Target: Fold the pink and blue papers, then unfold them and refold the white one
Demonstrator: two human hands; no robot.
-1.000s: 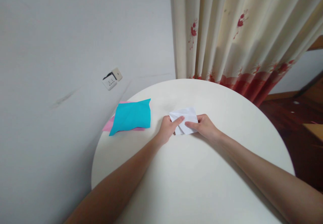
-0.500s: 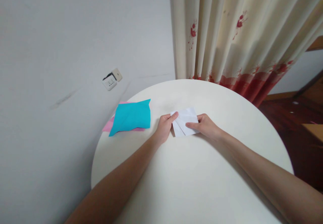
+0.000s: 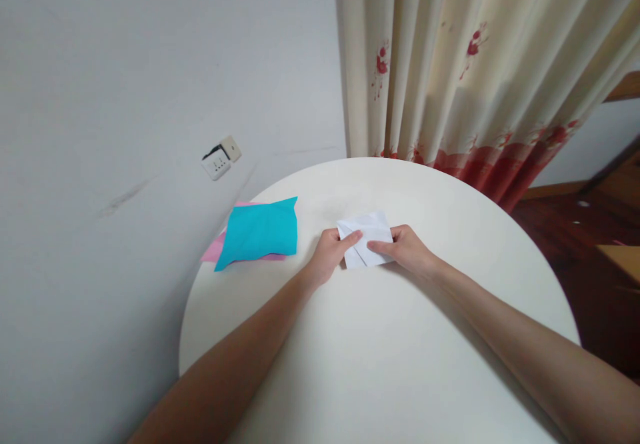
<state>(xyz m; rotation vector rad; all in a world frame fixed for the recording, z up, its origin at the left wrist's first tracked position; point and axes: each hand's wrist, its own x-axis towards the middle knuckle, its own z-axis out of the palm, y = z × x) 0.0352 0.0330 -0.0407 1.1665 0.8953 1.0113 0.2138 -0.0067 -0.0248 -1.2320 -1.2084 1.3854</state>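
Observation:
A folded white sheet of paper (image 3: 374, 229) is held between my two hands over the round white table (image 3: 380, 351). Crease lines run slantwise across its left half. My left hand (image 3: 330, 255) grips the left edge, its thumb lying across the top face and its fingers tucked beneath. On the opposite edge my right hand (image 3: 404, 249) pinches the paper the same way, thumb above and fingers mostly hidden underneath. Both hands are closed on the paper.
To the left lies a blue sheet of paper (image 3: 263, 231) with pink paper (image 3: 214, 249) partly under it, close to the wall. A wall socket (image 3: 216, 164) sits above the table's left edge. A cream and red curtain (image 3: 450, 97) hangs behind the table.
My left thumb has slid inward and slightly down over the paper, toward my right thumb. My right hand keeps its grip almost unmoved.

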